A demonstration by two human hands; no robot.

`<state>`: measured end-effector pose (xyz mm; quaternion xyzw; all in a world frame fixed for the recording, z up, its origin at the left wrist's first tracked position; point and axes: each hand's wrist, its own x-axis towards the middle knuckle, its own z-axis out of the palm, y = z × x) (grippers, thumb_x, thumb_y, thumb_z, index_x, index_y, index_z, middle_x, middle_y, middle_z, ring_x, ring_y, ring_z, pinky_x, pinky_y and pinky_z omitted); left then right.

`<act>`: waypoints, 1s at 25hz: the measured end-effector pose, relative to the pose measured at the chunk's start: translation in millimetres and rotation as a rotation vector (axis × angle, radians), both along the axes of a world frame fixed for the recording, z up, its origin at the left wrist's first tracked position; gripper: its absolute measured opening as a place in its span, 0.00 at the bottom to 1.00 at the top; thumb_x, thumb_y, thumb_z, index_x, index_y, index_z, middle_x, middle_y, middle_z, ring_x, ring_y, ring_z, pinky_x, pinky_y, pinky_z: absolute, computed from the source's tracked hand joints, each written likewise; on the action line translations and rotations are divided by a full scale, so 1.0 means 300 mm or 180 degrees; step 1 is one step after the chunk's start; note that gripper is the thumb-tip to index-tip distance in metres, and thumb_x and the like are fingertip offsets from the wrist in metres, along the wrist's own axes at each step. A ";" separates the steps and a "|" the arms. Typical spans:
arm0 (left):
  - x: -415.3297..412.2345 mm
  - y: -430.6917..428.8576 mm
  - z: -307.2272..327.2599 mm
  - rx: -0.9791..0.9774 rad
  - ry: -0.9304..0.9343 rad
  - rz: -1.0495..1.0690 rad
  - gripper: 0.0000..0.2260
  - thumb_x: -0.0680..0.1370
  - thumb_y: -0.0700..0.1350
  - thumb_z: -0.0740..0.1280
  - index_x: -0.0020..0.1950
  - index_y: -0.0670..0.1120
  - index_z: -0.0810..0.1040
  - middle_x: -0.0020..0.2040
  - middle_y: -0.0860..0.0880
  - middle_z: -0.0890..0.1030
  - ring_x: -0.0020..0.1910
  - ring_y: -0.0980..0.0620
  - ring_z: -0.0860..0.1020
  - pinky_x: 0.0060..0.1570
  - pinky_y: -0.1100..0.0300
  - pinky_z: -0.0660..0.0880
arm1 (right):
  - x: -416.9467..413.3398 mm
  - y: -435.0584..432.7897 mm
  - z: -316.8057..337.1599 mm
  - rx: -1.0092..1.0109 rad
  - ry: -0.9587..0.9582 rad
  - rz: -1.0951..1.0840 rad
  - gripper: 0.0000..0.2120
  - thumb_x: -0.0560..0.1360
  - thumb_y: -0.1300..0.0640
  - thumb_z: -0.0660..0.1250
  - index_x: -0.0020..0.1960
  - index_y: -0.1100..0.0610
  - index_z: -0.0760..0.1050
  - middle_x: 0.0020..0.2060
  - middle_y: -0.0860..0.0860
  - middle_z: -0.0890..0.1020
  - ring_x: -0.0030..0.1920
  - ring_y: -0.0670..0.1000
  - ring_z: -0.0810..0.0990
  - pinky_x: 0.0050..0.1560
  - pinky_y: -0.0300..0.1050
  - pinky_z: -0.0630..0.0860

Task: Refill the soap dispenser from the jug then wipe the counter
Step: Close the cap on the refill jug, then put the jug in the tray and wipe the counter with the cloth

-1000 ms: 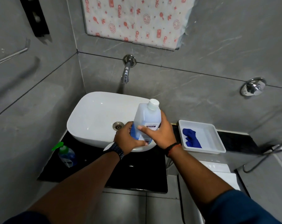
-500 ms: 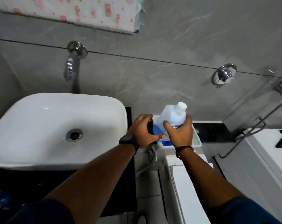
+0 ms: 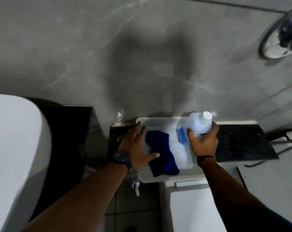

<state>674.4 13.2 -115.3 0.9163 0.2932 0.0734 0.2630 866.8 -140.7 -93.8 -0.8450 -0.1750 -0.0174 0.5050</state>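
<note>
My right hand (image 3: 203, 142) grips a clear plastic jug (image 3: 198, 125) with a white cap and a little blue liquid at its base; the jug stands in the right part of a white tray (image 3: 160, 120). A dark blue cloth (image 3: 162, 153) lies crumpled in the tray. My left hand (image 3: 137, 147) reaches over the tray's left rim with fingers spread, the thumb touching the cloth's left edge. The soap dispenser is out of view.
The white basin (image 3: 16, 148) fills the left side on a black counter (image 3: 65, 131). A black stone ledge (image 3: 242, 141) extends right of the tray. Below sit a white toilet cistern (image 3: 195, 206) and a chrome valve (image 3: 134, 180). A chrome wall fitting (image 3: 282, 32) is at top right.
The jug moved right from the basin's front edge into the tray. My left hand let go of it and now reaches to the cloth. The view swung right and closer.
</note>
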 end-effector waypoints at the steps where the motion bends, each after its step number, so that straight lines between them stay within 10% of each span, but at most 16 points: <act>1: 0.018 0.008 -0.026 0.0228 0.0067 -0.0029 0.51 0.61 0.76 0.58 0.74 0.52 0.42 0.77 0.49 0.43 0.74 0.48 0.47 0.70 0.52 0.47 | 0.027 0.011 -0.031 0.0019 -0.0004 0.0004 0.36 0.65 0.54 0.79 0.66 0.56 0.64 0.59 0.58 0.77 0.53 0.52 0.76 0.51 0.43 0.73; 9: 0.065 0.030 -0.142 0.0272 0.0327 0.0100 0.52 0.64 0.74 0.57 0.75 0.43 0.45 0.76 0.42 0.47 0.75 0.45 0.48 0.70 0.54 0.42 | 0.090 0.058 -0.121 0.0072 0.0024 0.0008 0.41 0.62 0.46 0.80 0.66 0.56 0.62 0.60 0.58 0.74 0.59 0.57 0.75 0.55 0.46 0.74; 13: 0.073 0.016 -0.143 0.0156 0.0232 0.0230 0.47 0.69 0.69 0.61 0.75 0.43 0.47 0.77 0.42 0.49 0.75 0.46 0.49 0.71 0.54 0.45 | -0.052 0.049 -0.128 -0.0510 -0.0945 -0.0388 0.36 0.63 0.37 0.74 0.60 0.57 0.67 0.52 0.58 0.74 0.52 0.55 0.73 0.52 0.47 0.72; 19: 0.080 0.054 -0.107 0.0166 -0.0010 0.0047 0.34 0.72 0.59 0.67 0.72 0.44 0.62 0.74 0.46 0.62 0.73 0.49 0.57 0.69 0.59 0.50 | -0.167 0.117 -0.250 -0.2695 -0.0088 0.1942 0.35 0.68 0.39 0.70 0.69 0.48 0.59 0.63 0.56 0.70 0.60 0.58 0.72 0.57 0.53 0.73; 25: -0.039 0.046 -0.024 0.0244 -0.0283 -0.0095 0.27 0.70 0.59 0.68 0.65 0.51 0.71 0.65 0.50 0.71 0.62 0.49 0.68 0.57 0.59 0.65 | -0.210 0.127 -0.156 -0.1785 -0.0012 0.1280 0.27 0.72 0.58 0.70 0.69 0.52 0.67 0.59 0.59 0.76 0.57 0.61 0.75 0.58 0.53 0.73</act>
